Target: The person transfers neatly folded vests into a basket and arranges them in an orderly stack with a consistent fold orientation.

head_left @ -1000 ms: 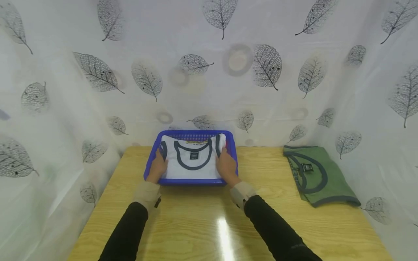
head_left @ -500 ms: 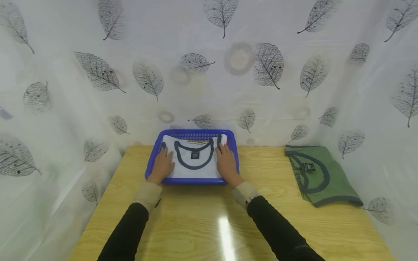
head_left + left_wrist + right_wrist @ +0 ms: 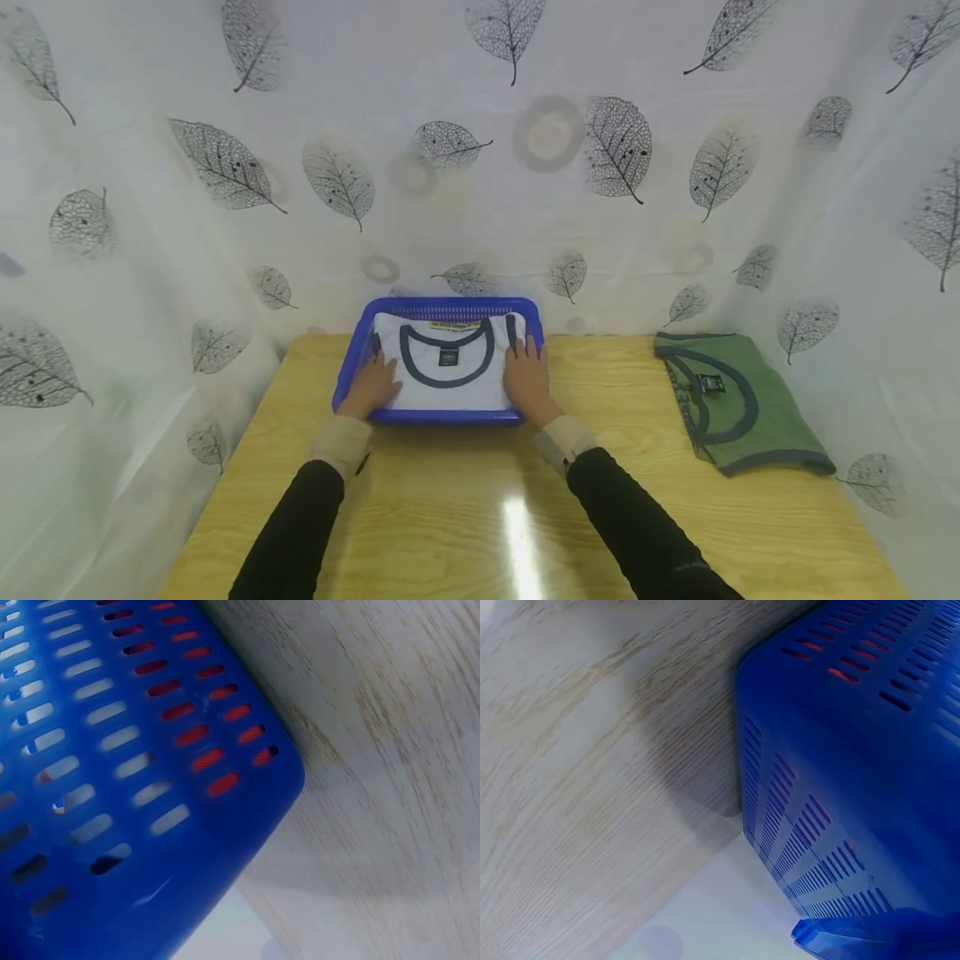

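Observation:
A folded white T-shirt [image 3: 450, 398] with dark grey neck trim and a dark label lies in a blue plastic basket [image 3: 450, 417]. My left hand [image 3: 372, 385] rests on the shirt's left side, fingers extended toward the back. On the opposite side my right hand [image 3: 528, 379] lies over the shirt's right edge with its fingers spread, close to the basket's right wall. Both wrist views show the slotted outside of the basket [image 3: 217, 847], and neither shows a hand. Red fabric [image 3: 223, 785] shows through the lower slots in the left wrist view.
A folded green T-shirt [image 3: 776, 408] with dark grey trim lies on the wooden table [image 3: 435, 508] at the right. Behind the basket hangs a white leaf-patterned curtain [image 3: 480, 208], which also encloses both sides.
Both hands have gone from gripping the shirt's sides to lying on it with fingers extended. The right hand has shifted slightly right. The shirt sits a little flatter.

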`<state>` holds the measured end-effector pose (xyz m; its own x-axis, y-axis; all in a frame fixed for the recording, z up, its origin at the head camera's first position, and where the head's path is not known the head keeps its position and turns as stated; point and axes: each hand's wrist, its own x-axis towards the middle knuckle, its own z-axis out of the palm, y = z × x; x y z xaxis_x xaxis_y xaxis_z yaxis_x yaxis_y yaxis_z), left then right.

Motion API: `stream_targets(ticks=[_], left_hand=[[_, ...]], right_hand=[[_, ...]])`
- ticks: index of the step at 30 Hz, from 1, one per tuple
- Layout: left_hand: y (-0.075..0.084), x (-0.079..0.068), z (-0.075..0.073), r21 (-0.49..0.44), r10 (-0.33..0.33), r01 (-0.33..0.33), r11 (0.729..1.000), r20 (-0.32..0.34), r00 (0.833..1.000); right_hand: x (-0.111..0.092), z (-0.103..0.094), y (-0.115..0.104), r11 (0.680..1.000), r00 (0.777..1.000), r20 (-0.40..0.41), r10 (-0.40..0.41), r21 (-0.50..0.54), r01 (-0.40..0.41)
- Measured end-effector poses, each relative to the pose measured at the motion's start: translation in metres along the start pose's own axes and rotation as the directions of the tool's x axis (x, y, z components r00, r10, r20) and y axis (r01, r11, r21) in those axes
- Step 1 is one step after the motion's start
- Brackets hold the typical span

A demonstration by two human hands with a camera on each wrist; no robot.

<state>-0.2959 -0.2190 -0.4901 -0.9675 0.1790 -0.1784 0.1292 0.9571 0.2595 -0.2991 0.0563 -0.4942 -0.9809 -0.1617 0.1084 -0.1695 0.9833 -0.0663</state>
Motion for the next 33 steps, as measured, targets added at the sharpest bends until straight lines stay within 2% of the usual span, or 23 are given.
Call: stream_targets(ticks=[3,5,8,10,11,13,15,18,19,21,23,24,26,29,33], left_hand=[[0.0,0.001,0.0,0.0,-0.015,0.015,1.0,0.029,0.999],[0.001,0.001,-0.001,-0.008,-0.019,0.019,1.0,0.026,0.999],[0.002,0.0,-0.002,-0.043,0.002,-0.005,0.999,-0.051,0.999],[0.003,-0.001,-0.003,-0.069,0.035,-0.047,0.996,-0.171,0.985],[0.004,-0.002,-0.003,-0.08,0.051,-0.072,0.994,-0.24,0.969],[0.009,-0.005,-0.004,-0.106,0.067,-0.114,0.988,-0.372,0.926],[0.017,-0.008,-0.003,-0.124,0.079,-0.161,0.979,-0.499,0.863],[0.038,-0.017,0.002,-0.145,0.09,-0.225,0.964,-0.616,0.782],[0.047,-0.02,0.005,-0.141,0.104,-0.251,0.958,-0.646,0.756],[0.067,-0.025,0.013,-0.114,0.143,-0.306,0.945,-0.699,0.701],[0.091,-0.032,0.02,-0.081,0.192,-0.366,0.927,-0.736,0.65],[0.103,-0.035,0.024,-0.065,0.219,-0.395,0.916,-0.746,0.629],[0.127,-0.041,0.03,-0.029,0.275,-0.457,0.889,-0.765,0.583],[0.162,-0.05,0.038,0.006,0.348,-0.536,0.844,-0.766,0.54],[0.203,-0.06,0.049,0.046,0.435,-0.616,0.787,-0.749,0.5]], right_hand=[[0.001,-0.001,0.0,1.0,1.0,0.027,0.007,-0.012,-0.006],[0.002,-0.001,0.001,1.0,1.0,0.016,0.005,-0.012,-0.005],[0.003,-0.002,0.002,0.998,1.0,-0.031,0.002,0.056,-0.001],[0.001,-0.004,0.004,0.987,0.993,-0.12,-0.005,0.158,0.024],[-0.001,-0.005,0.006,0.975,0.985,-0.175,-0.011,0.216,0.049],[-0.006,-0.006,0.011,0.944,0.954,-0.298,-0.024,0.306,0.12],[-0.013,-0.006,0.02,0.909,0.905,-0.424,-0.04,0.36,0.208],[-0.027,-0.005,0.038,0.869,0.834,-0.549,-0.052,0.386,0.309],[-0.032,-0.006,0.045,0.852,0.817,-0.575,-0.046,0.405,0.333],[-0.044,-0.007,0.061,0.83,0.799,-0.6,-0.035,0.429,0.358],[-0.056,-0.007,0.08,0.821,0.791,-0.612,-0.003,0.45,0.352],[-0.063,-0.009,0.089,0.82,0.794,-0.607,0.023,0.466,0.333],[-0.076,-0.01,0.112,0.837,0.796,-0.601,0.075,0.472,0.277],[-0.095,-0.012,0.151,0.847,0.788,-0.591,0.175,0.498,0.186],[-0.115,-0.016,0.21,0.841,0.761,-0.57,0.309,0.537,0.061]])
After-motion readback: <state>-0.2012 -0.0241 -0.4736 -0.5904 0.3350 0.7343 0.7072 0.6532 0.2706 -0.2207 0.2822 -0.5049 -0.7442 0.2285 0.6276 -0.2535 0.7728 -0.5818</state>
